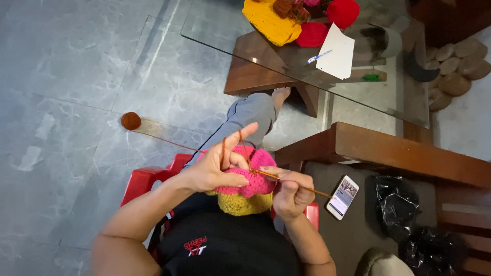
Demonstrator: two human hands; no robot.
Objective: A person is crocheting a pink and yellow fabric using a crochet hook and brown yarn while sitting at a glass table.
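My left hand [217,166] grips a pink and yellow crochet piece [248,191] on my lap, with brown yarn [223,151] looped over its raised fingers. My right hand [291,191] pinches a thin golden crochet hook [286,181] whose tip sits in the pink edge of the piece. The brown strand runs left across the floor to a small brown yarn ball [131,120].
I sit on a red plastic chair [143,179]. A glass-topped wooden table [286,56] ahead carries yellow and red crochet items, a sheet of paper [338,51] and a pen. A phone [342,197] and black bags [396,204] lie on the wooden seat at right.
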